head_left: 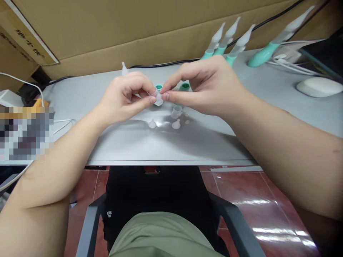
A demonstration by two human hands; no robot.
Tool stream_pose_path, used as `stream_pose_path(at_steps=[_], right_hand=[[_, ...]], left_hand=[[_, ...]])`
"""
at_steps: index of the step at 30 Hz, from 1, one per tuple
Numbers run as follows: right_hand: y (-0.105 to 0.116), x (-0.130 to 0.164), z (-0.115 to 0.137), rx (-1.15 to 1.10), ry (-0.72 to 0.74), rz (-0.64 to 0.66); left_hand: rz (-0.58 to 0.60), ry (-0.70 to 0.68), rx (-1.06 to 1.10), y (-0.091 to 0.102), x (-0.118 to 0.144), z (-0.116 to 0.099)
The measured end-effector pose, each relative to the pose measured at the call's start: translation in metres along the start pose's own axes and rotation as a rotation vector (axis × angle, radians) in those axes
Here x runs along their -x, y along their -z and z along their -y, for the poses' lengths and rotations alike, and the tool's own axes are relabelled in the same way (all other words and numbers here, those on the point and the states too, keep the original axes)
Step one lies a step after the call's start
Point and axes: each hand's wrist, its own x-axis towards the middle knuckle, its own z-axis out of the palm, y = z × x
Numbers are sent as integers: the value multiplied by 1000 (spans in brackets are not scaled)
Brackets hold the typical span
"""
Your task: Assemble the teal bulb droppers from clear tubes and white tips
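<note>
My left hand (128,94) pinches a small translucent plastic cup-shaped part (159,99) between thumb and fingertips. From the other side, my right hand (209,82) has its thumb and forefinger closed on the same part's edge. Whether a second piece is between the fingers I cannot tell. Just behind the part, a green-rimmed opening (159,86) shows, and a similar green opening (184,86) is partly covered by my right hand. Nearer me on the table lie a clear cup (176,112), two small white nozzle-like pieces, one left (152,124) and one right (176,124), and a tiny white disc (187,122).
Several teal bulb aspirators with clear barrels and white tips (217,37) stand at the back right; another (264,55) leans farther right. A white tip (124,68) rises behind my left hand. A white mouse (318,86), cables and cardboard (107,32) border the grey table (160,150).
</note>
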Motion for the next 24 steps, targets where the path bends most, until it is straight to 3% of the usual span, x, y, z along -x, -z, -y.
stream_pose_path(at_steps=[10, 24], right_hand=[[0, -4, -5, -77, 30, 46], [0, -4, -5, -108, 35, 61]], left_hand=[[8, 43, -39, 1, 1, -2], [-21, -1, -28, 0, 2, -3]])
